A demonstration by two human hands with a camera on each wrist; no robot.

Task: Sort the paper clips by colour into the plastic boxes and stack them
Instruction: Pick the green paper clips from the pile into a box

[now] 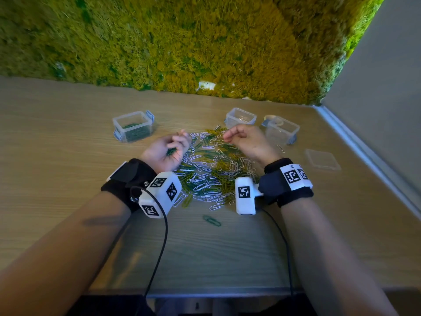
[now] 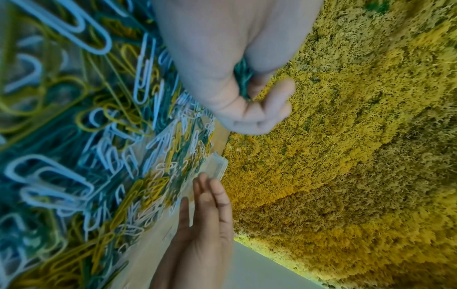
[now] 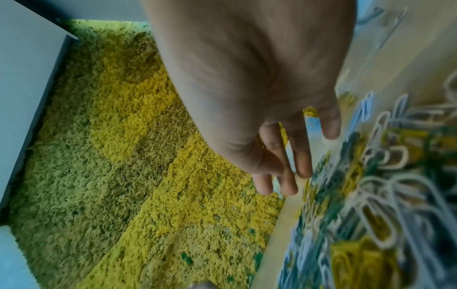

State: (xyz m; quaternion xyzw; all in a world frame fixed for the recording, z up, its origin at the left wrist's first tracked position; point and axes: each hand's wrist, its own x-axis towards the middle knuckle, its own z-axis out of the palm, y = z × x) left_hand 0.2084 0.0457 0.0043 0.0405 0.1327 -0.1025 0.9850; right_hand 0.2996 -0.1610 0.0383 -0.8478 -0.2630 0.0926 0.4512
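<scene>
A mixed pile of green, yellow and white paper clips (image 1: 214, 169) lies on the wooden table between my hands. My left hand (image 1: 173, 148) is palm-up at the pile's left edge, its fingers curled round a bunch of green clips (image 2: 243, 78). My right hand (image 1: 230, 136) hovers over the pile's far right part, its fingers (image 3: 284, 176) loosely extended with nothing visible in them. A clear box holding green clips (image 1: 133, 128) stands at the far left. Two more clear boxes stand behind the pile, one in the middle (image 1: 241, 117) and one on the right (image 1: 281, 131).
A clear lid (image 1: 322, 159) lies at the right near the wall. One green clip (image 1: 211, 220) lies apart in front of the pile, and a white one (image 1: 280, 148) beside the right box. A moss wall (image 1: 205, 42) backs the table.
</scene>
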